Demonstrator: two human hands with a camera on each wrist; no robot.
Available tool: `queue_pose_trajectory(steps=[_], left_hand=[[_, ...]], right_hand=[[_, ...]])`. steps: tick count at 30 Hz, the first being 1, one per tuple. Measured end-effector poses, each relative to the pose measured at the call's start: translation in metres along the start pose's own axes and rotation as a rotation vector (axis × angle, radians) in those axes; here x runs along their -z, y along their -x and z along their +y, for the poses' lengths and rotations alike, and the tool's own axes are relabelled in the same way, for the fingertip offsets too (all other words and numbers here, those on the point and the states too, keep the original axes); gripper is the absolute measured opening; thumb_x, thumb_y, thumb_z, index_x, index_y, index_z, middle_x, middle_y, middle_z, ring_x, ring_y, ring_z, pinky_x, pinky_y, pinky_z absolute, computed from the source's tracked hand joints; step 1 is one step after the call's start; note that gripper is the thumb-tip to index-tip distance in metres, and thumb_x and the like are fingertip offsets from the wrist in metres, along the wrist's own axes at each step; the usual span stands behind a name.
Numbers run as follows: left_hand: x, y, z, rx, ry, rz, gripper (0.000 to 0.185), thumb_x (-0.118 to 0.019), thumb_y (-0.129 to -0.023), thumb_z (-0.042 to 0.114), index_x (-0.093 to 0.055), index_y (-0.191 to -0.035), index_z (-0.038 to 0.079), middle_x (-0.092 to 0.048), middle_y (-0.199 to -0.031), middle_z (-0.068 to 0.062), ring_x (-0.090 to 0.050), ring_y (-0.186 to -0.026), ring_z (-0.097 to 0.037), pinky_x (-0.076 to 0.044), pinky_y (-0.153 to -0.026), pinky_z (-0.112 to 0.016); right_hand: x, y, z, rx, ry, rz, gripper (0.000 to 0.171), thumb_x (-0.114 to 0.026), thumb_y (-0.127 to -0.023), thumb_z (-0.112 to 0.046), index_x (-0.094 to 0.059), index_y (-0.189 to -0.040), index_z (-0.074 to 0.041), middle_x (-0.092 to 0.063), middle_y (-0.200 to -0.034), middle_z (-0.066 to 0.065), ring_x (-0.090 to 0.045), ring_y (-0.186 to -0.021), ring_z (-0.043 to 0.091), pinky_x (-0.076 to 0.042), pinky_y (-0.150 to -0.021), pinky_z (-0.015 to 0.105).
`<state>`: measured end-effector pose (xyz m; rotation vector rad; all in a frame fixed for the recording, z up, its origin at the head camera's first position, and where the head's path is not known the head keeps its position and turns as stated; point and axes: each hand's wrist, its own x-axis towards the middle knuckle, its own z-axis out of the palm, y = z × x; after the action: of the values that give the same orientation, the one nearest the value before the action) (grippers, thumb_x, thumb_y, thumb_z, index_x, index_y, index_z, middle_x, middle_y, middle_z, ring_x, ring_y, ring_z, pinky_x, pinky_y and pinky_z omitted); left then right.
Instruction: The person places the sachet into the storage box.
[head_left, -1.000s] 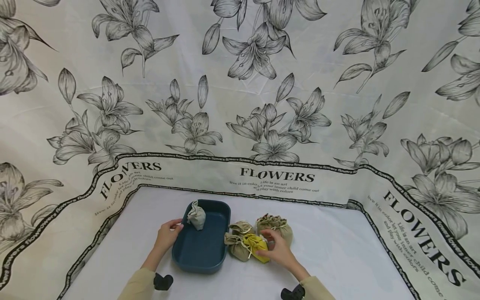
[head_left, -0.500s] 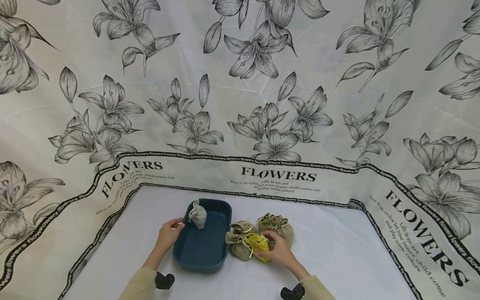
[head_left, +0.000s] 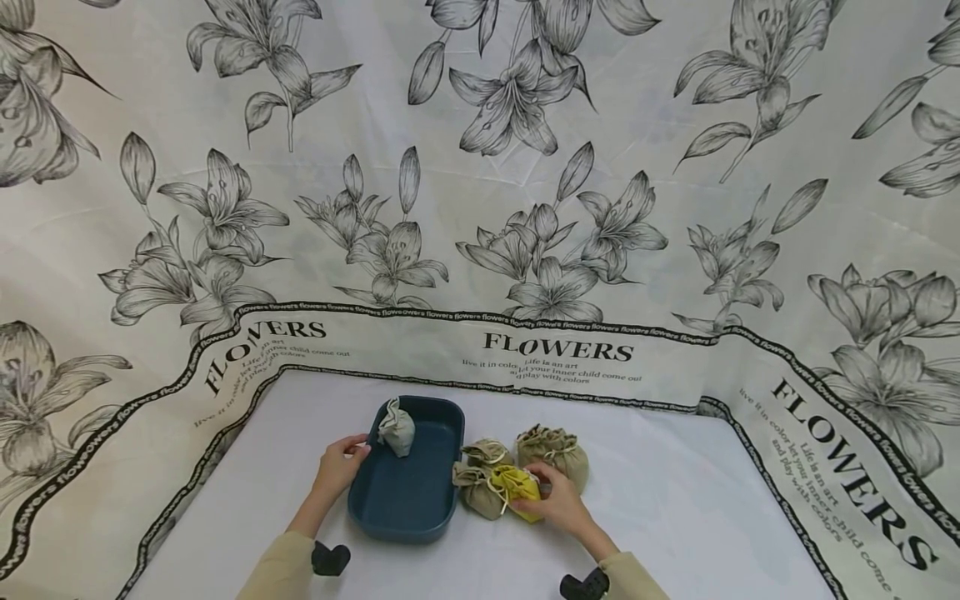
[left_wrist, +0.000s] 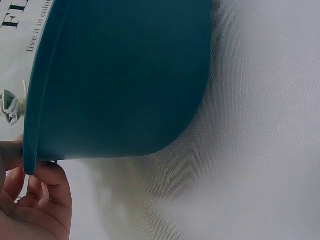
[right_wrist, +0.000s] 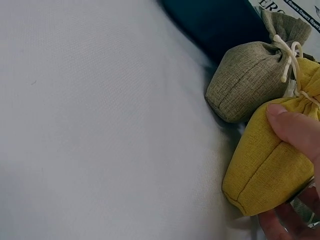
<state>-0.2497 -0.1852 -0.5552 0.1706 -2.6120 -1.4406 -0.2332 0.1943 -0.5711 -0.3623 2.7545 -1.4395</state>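
Note:
My left hand [head_left: 336,468] pinches the left rim of a deep blue tray [head_left: 405,500]; in the left wrist view, thumb and fingers [left_wrist: 52,187] lie on either side of that rim. A small pale grey drawstring pouch [head_left: 397,432] sits inside the tray, toward the back left. Right of the tray, my right hand [head_left: 562,502] grips a yellow drawstring pouch [right_wrist: 272,160], thumb on one side and fingers partly hidden beneath it. A grey-brown pouch [right_wrist: 247,80] with a white cord stands beside the yellow one, close to the tray.
Another brown pouch [head_left: 487,452] stands behind the near one, and a larger brown pouch [head_left: 558,454] is behind my right hand. White cloth [head_left: 675,500] covers the table. A flower-printed curtain [head_left: 555,350] encloses its back and sides.
The head view has shifted very slightly. Both hands keep their holds on the tray rim and the yellow pouch, and the pouches stay in place.

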Motion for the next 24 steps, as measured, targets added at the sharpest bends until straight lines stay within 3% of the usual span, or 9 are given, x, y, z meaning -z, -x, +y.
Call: queue_pose_trajectory(steps=[17, 24], left_hand=[[-0.0003, 0.0004, 0.0028, 0.017, -0.001, -0.016, 0.032, -0.058, -0.093, 0.01, -0.062, -0.119, -0.008, -0.065, -0.09, -0.017, -0.056, -0.075, -0.018, -0.042, -0.062, -0.026], [-0.0009, -0.0006, 0.001, 0.024, 0.003, -0.01, 0.031, -0.059, -0.093, 0.01, -0.062, -0.119, -0.007, -0.065, -0.09, -0.017, -0.056, -0.075, -0.018, -0.042, -0.062, -0.026]], right_hand=[[-0.0001, 0.0014, -0.0064, 0.031, 0.108, 0.033, 0.048, -0.086, -0.067, -0.023, -0.066, -0.107, -0.009, -0.067, -0.101, 0.004, -0.062, -0.094, 0.018, -0.051, -0.078, 0.029], [0.0034, 0.006, -0.0092, 0.02, 0.124, 0.035, 0.045, -0.086, -0.068, -0.024, -0.066, -0.105, -0.009, -0.068, -0.099, 0.004, -0.06, -0.087, 0.015, -0.049, -0.072, 0.026]])
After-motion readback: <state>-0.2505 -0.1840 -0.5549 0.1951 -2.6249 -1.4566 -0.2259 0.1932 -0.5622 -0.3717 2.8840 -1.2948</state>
